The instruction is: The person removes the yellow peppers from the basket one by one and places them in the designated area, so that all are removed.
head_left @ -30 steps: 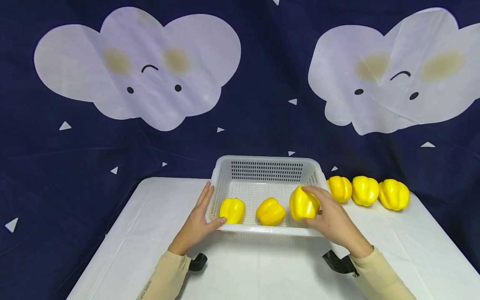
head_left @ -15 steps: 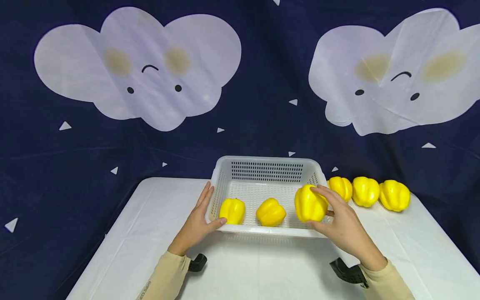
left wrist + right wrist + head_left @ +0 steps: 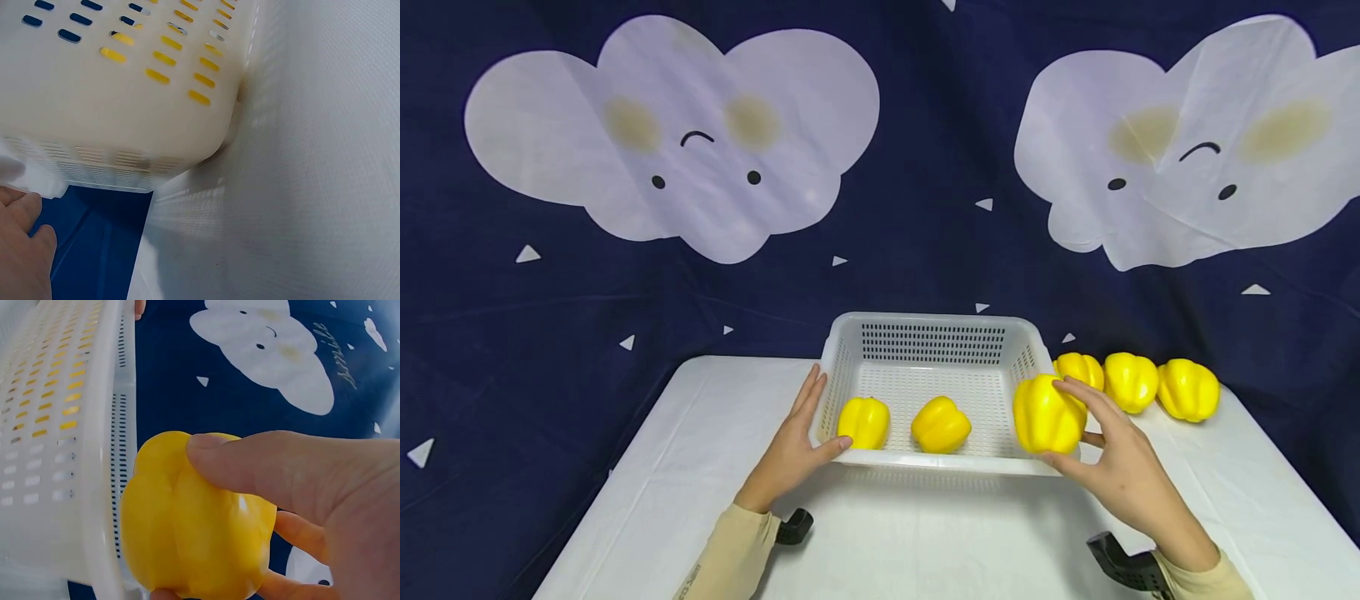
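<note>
My right hand (image 3: 1120,467) grips a yellow bell pepper (image 3: 1047,415) over the right end of a white plastic basket (image 3: 925,460). In the right wrist view the thumb lies on the near side of the bell pepper (image 3: 194,519), with fingertips showing beyond and below it. My left hand (image 3: 790,450) rests at the basket's front left corner, fingers straight along the left wall and thumb on the front rim. Inside the basket lie a yellow bell pepper (image 3: 863,422) at the left and another bell pepper (image 3: 941,424) near the middle.
To the right of the basket, a row of three yellow bell peppers (image 3: 1131,383) stands along the back of the white-covered table (image 3: 880,542). A dark blue curtain (image 3: 925,208) with printed clouds hangs behind. The basket's right wall is close beside the held pepper.
My right hand has moved to the right with the bell pepper, from inside the basket to over its right rim. The left hand and the other peppers stay in place.
</note>
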`<action>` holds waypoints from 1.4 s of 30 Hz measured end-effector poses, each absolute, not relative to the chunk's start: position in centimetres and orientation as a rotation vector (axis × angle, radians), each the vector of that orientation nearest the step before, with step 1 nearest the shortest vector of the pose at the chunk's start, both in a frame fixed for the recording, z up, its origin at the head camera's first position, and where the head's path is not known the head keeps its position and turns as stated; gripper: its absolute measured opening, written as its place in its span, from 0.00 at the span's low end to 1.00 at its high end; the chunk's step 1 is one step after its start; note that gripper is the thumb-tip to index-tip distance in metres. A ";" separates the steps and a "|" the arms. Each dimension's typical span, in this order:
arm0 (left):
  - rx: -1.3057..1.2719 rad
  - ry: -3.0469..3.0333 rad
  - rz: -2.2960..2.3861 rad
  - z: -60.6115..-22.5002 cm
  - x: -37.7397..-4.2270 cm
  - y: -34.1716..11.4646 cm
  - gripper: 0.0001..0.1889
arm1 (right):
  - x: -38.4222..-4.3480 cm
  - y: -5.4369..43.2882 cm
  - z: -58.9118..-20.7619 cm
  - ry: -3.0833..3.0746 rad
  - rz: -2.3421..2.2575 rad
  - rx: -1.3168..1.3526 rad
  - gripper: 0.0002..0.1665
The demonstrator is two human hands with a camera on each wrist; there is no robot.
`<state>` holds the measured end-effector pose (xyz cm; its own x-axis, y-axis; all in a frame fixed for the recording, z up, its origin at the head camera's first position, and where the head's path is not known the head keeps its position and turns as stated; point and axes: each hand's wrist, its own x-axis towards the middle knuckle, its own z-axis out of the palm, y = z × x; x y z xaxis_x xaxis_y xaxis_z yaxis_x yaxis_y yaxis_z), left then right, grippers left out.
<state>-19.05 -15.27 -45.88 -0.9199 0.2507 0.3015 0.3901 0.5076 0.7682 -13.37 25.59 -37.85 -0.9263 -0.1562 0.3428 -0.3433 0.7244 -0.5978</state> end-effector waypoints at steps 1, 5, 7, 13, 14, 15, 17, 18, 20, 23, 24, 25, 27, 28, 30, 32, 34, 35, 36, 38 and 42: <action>-0.557 -2.593 -1.381 -45.9 -19.0 -15.3 0.53 | -13.3 25.8 -37.9 -2.659 0.997 0.392 0.54; -0.558 -2.592 -1.387 -45.9 -19.0 -15.3 0.53 | -12.9 26.4 -37.8 -2.645 0.978 0.386 0.55; -0.557 -2.593 -1.386 -45.9 -19.0 -15.3 0.53 | -12.8 26.7 -37.7 -2.642 0.964 0.378 0.55; -0.550 -2.597 -1.376 -45.9 -19.1 -15.3 0.53 | -12.7 27.6 -37.5 -2.627 0.953 0.371 0.57; -0.548 -2.597 -1.376 -45.9 -19.0 -15.3 0.53 | -12.8 27.8 -37.5 -2.625 0.960 0.375 0.58; -0.547 -2.595 -1.376 -45.9 -19.0 -15.3 0.53 | -12.8 28.0 -37.5 -2.625 0.959 0.376 0.58; -0.546 -2.595 -1.373 -45.9 -19.0 -15.3 0.52 | -12.9 28.3 -37.5 -2.632 0.953 0.377 0.59; -0.547 -2.593 -1.371 -45.9 -19.0 -15.4 0.52 | -13.0 28.5 -37.5 -2.638 0.951 0.376 0.60; -0.548 -2.592 -1.367 -45.9 -19.1 -15.4 0.52 | -13.2 28.8 -37.5 -2.650 0.948 0.366 0.61; -0.555 -2.589 -1.368 -45.9 -19.1 -15.4 0.52 | -13.4 29.4 -37.5 -2.686 0.928 0.322 0.61; -0.559 -2.589 -1.366 -45.9 -19.1 -15.4 0.52 | -13.4 29.6 -37.6 -2.697 0.933 0.305 0.61; -0.560 -2.590 -1.366 -45.9 -19.1 -15.4 0.52 | -13.5 29.8 -37.6 -2.707 0.928 0.286 0.62; -0.562 -2.592 -1.365 -45.9 -19.1 -15.4 0.52 | -13.5 30.0 -37.9 -2.726 0.918 0.253 0.62; -0.565 -2.593 -1.367 -45.9 -19.1 -15.3 0.52 | -13.5 30.2 -38.0 -2.728 0.916 0.246 0.62; -0.566 -2.595 -1.365 -45.9 -19.1 -15.3 0.52 | -13.6 30.3 -38.2 -2.735 0.915 0.231 0.62; -0.566 -2.595 -1.364 -45.9 -19.1 -15.3 0.52 | -13.6 30.4 -38.2 -2.738 0.907 0.227 0.62; -0.566 -2.594 -1.367 -45.9 -19.1 -15.3 0.52 | -13.7 30.6 -38.2 -2.743 0.903 0.222 0.62; -0.565 -2.593 -1.368 -45.9 -19.1 -15.3 0.52 | -13.8 30.6 -38.2 -2.744 0.899 0.220 0.62; -0.564 -2.593 -1.370 -45.9 -19.1 -15.3 0.52 | -13.8 30.7 -38.2 -2.745 0.893 0.219 0.62; -0.563 -2.591 -1.373 -45.9 -19.1 -15.3 0.52 | -13.9 30.9 -38.2 -2.748 0.890 0.214 0.62; -0.568 -2.589 -1.376 -46.0 -19.2 -15.3 0.52 | -14.2 31.4 -38.5 -2.746 0.877 0.211 0.61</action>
<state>-19.18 -15.30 -45.97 -0.9162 0.2566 0.3078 0.3987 0.5061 0.7648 -14.19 31.41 -38.46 -0.9582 -0.0614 0.2796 -0.2121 0.8083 -0.5493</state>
